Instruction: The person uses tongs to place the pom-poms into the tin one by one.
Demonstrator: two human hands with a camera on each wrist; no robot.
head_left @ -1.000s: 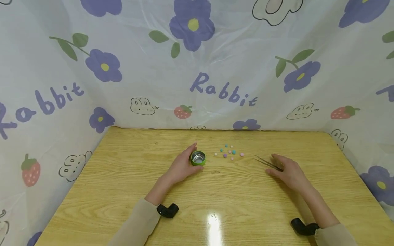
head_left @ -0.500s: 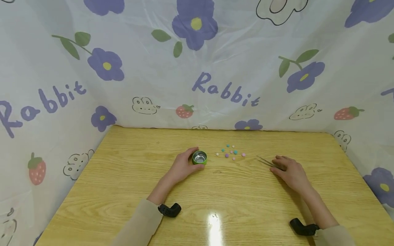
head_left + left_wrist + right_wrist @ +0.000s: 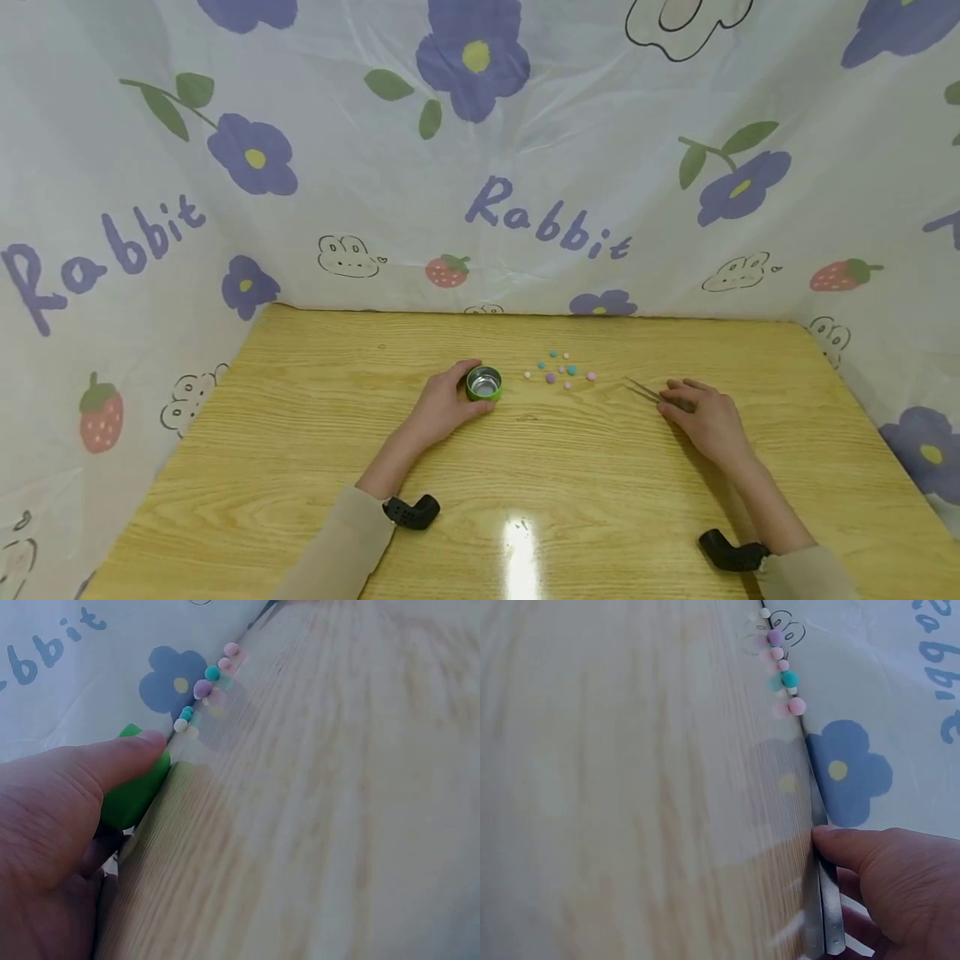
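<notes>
A small round green cup (image 3: pixel 484 398) with a shiny metal inside stands on the table, and my left hand (image 3: pixel 442 406) holds it between thumb and fingers. In the left wrist view the thumb lies against the cup's green wall (image 3: pixel 135 795). To the right, my right hand (image 3: pixel 708 423) pinches a pair of metal tweezers (image 3: pixel 643 389), whose tips point left toward the beads. The right wrist view shows the thumb on the tweezers (image 3: pixel 829 904), low over the tabletop. Several small round beads, among them a purple bead (image 3: pixel 551 378), lie loose between the cup and the tweezers.
The wooden table (image 3: pixel 525 467) reaches back to a hanging cloth (image 3: pixel 375 183) printed with flowers, rabbits and strawberries. The cloth also rises along both sides. A bright glare spot (image 3: pixel 522 558) shows near the front.
The right hand's fingers have closed in on the tweezers, and the tips now stand nearer together. My left hand's fingers have drawn in around the cup. The beads have stayed in place.
</notes>
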